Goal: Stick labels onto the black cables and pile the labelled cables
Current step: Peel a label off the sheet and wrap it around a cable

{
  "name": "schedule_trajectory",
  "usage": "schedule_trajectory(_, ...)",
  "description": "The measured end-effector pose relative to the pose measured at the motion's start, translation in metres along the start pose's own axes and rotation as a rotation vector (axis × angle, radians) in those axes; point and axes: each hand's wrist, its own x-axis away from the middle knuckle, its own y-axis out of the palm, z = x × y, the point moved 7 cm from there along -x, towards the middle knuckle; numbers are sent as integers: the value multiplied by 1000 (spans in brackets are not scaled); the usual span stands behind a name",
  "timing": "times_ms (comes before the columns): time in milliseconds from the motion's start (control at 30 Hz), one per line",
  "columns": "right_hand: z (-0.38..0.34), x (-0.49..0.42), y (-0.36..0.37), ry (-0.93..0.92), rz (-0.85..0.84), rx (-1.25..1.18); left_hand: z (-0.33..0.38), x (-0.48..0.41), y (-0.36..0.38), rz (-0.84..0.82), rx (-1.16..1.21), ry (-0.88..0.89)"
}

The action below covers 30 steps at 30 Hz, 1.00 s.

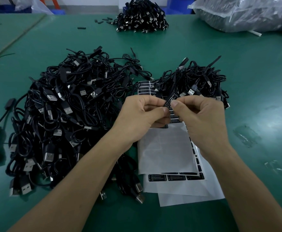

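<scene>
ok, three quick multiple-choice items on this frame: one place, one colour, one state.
1. Where are the label sheets? A. flat on the table B. on a shelf C. on the floor
2. Table colour? A. white B. green C. red
3. The left hand and right hand are: A. resting flat B. holding scissors C. pinching a black label
Key: 1A, the sheets lie on the table below the wrists; 2B, the surface is green; 3C, both thumbs and fingers meet on the label.
</scene>
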Motion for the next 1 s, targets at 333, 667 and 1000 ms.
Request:
schedule_trajectory(333,-5,3,0,5,49,19,-2,0,2,6,26,-35)
schedule_trajectory(667,-12,8,0,-22,82,86,-2,2,4,38,2,-39)
schedule_trajectory(1000,-14,10,-6,7,141,124,-1,3,4,45,-7,-49)
